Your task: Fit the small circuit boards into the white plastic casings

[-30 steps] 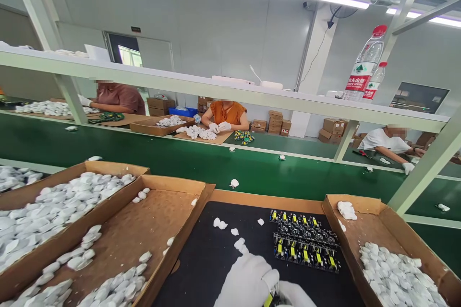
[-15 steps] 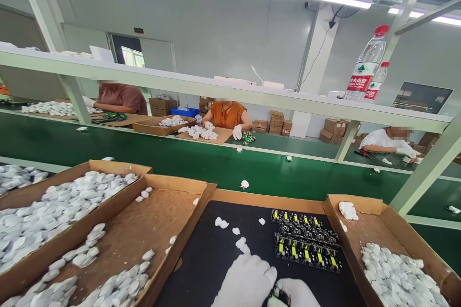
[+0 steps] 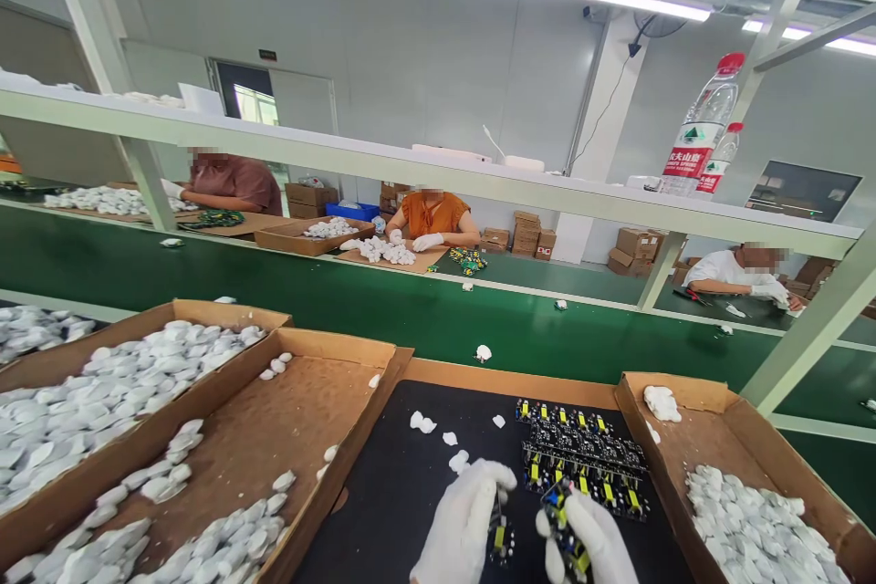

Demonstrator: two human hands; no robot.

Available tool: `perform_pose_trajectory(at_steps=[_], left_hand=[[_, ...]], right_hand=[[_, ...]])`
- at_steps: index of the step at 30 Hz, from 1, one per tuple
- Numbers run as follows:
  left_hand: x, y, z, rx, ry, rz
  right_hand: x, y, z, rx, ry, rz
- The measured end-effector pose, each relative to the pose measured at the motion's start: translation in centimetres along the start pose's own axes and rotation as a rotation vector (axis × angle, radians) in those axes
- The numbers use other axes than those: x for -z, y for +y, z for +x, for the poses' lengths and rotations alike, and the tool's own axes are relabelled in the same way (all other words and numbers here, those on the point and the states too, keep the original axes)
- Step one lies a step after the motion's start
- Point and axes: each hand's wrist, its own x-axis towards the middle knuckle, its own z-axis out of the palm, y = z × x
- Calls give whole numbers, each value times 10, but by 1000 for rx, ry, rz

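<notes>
My left hand (image 3: 460,525), in a white glove, is closed on a small circuit board (image 3: 502,540) with a yellow component. To its right my gloved right hand (image 3: 600,540) grips a circuit board piece (image 3: 562,511) with blue and yellow parts, tilted between thumb and fingers. Both hands are over the black mat (image 3: 383,474), with a gap between them. Beyond my right hand lie rows of joined black circuit boards (image 3: 581,452) with yellow components. A few white soft lumps (image 3: 458,461) lie on the mat beyond my left hand.
Cardboard trays with white pieces stand at left (image 3: 328,342) and right (image 3: 698,388). A green conveyor belt (image 3: 383,319) carries small white-topped pieces behind the mat. Above it runs a shelf (image 3: 424,166) with water bottles (image 3: 698,141). Several people (image 3: 438,214) sit across the belt.
My hands were close together at the bottom edge. They have come apart and up into view, each with a board. The white-topped pieces on the belt have shifted right.
</notes>
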Motion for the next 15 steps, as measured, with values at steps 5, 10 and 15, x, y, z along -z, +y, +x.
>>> perform_pose_trajectory(at_steps=[5,10,15], left_hand=[[0,-10,13,143,-115,55],[-6,-13,9,-24,-256,209],[9,-5,9,-234,-24,337]], right_hand=[[13,5,15,-118,62,297],[11,9,20,-137,31,351],[16,13,0,-32,7,106]])
